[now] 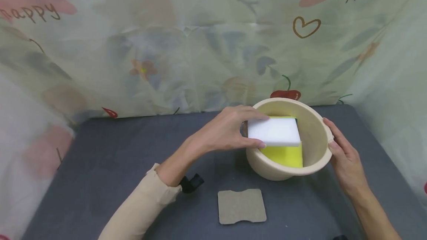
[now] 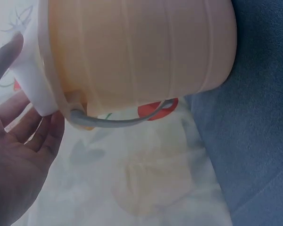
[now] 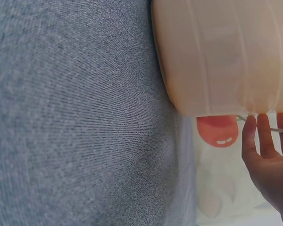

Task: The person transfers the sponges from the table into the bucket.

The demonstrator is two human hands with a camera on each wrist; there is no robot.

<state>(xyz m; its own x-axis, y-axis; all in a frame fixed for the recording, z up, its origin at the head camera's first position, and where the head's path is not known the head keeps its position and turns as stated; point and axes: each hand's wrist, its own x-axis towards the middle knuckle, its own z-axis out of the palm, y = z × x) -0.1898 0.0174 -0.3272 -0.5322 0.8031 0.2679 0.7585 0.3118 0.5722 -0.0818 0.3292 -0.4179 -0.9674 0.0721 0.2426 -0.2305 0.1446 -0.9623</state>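
Note:
My left hand (image 1: pixel 231 129) pinches a white sponge (image 1: pixel 275 132) between thumb and fingers, over the mouth of a cream bucket (image 1: pixel 271 169). Below the sponge, a flat yellow piece (image 1: pixel 283 156) lies inside the bucket, partly hidden. On the bucket's right side, my right hand (image 1: pixel 347 162) holds the rim, thumb near its edge and fingers along the outside. The left wrist view has the white sponge (image 2: pixel 30 75) right at the rim, with the grey bucket handle (image 2: pixel 122 122) hanging down. In the right wrist view, fingertips of the right hand (image 3: pixel 271 165) touch the ribbed bucket wall (image 3: pixel 221 56).
A flat grey-brown card (image 1: pixel 241 208) with notched edges lies on the dark tabletop (image 1: pixel 116 158) in front of the bucket. Behind the table hangs a patterned curtain (image 1: pixel 200 58), close to the bucket's far side. A black strap piece (image 1: pixel 191 183) shows at the left wrist.

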